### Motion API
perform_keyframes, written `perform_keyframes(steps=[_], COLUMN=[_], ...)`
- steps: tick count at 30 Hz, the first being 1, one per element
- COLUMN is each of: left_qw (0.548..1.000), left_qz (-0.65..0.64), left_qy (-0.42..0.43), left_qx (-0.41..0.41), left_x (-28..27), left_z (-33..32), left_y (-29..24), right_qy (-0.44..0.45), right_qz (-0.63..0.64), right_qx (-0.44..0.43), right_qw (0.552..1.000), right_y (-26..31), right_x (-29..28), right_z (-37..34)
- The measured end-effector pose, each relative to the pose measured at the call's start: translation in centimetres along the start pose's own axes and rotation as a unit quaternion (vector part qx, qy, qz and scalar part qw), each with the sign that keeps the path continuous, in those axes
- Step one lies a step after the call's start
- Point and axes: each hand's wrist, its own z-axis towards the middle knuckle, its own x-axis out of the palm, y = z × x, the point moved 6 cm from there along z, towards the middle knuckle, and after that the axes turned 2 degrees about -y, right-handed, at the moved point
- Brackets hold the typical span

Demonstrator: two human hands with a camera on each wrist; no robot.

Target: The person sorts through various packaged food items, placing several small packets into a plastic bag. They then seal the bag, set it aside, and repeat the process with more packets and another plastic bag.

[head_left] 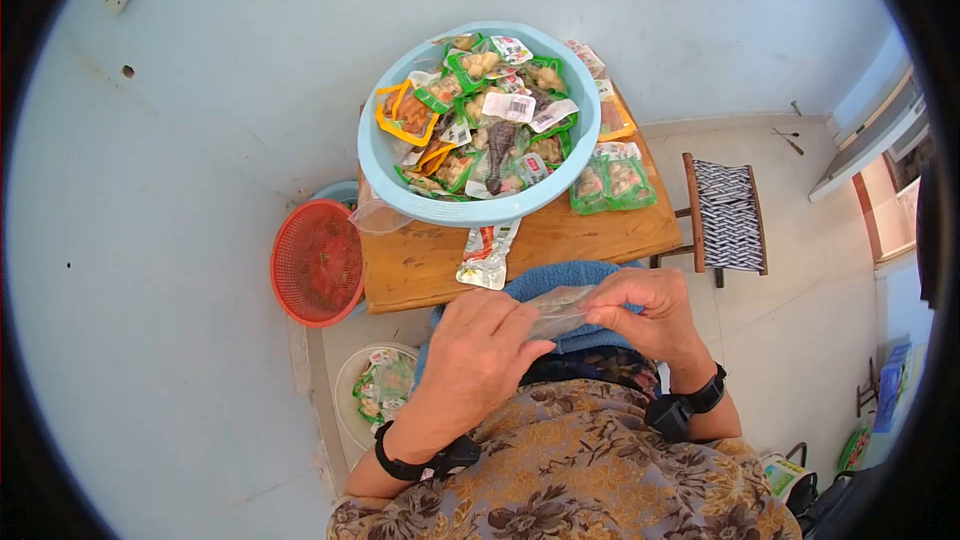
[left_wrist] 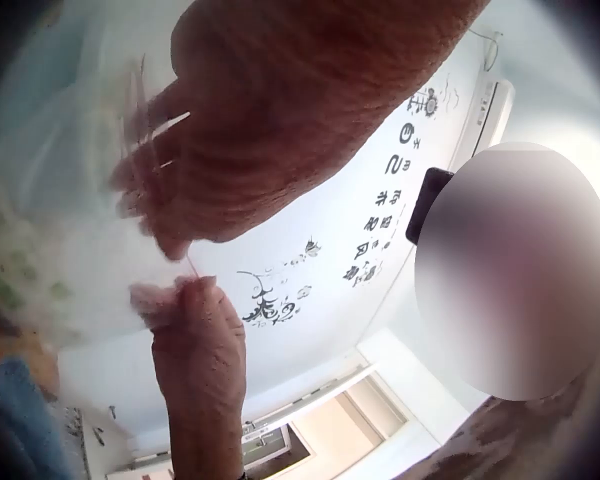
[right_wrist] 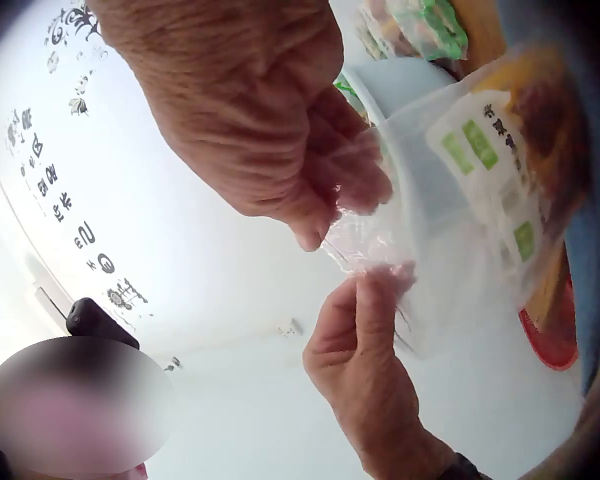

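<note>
Between my two hands, above my lap, is a clear plastic bag (head_left: pixel 555 312). One edge of it is pinched by the fingers and thumb of my left hand (head_left: pixel 475 355). The other side of its mouth is pinched by my right hand (head_left: pixel 645 312). In the right wrist view the bag (right_wrist: pixel 430 235) hangs down, and a packet with a white and green label (right_wrist: pixel 485 165) shows through the film. Ahead, a light blue basin (head_left: pixel 470 212) is heaped with sealed food packets (head_left: pixel 478 65), several green-edged, some yellow-edged.
The basin stands on a wooden table (head_left: pixel 420 270); a silver and red packet (head_left: pixel 488 258) lies at its front edge, green packets (head_left: pixel 625 180) at its right. A red basket (head_left: pixel 315 265) and a pale bowl (head_left: pixel 347 390) sit low left. A woven stool (head_left: pixel 727 215) is at right.
</note>
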Motion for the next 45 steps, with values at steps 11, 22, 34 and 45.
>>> perform_keyframes(steps=[11, 22, 34, 45], left_qw=[0.999, 0.998, 0.999, 0.998], left_qz=[-0.039, -0.007, -0.024, -0.006], left_qy=[-0.021, -0.053, -0.028, -0.032], left_qx=[-0.026, 0.018, 0.028, 0.047], left_x=[1.3, 1.5, 1.6, 1.9], left_z=[-0.3, -0.1, 0.2, -0.4], left_y=[0.4, 0.1, -0.2, -0.6], right_qy=[0.023, -0.045, -0.109, -0.015], right_qz=[0.019, 0.219, 0.277, 0.198], right_qx=[0.036, 0.01, 0.022, 0.075], right_qw=[0.999, 0.975, 0.954, 0.977], right_y=[-0.3, -2.2, -3.1, -2.2], right_x=[-0.3, 0.2, -0.6, 1.1], right_z=[-0.3, -0.3, -0.9, 0.1])
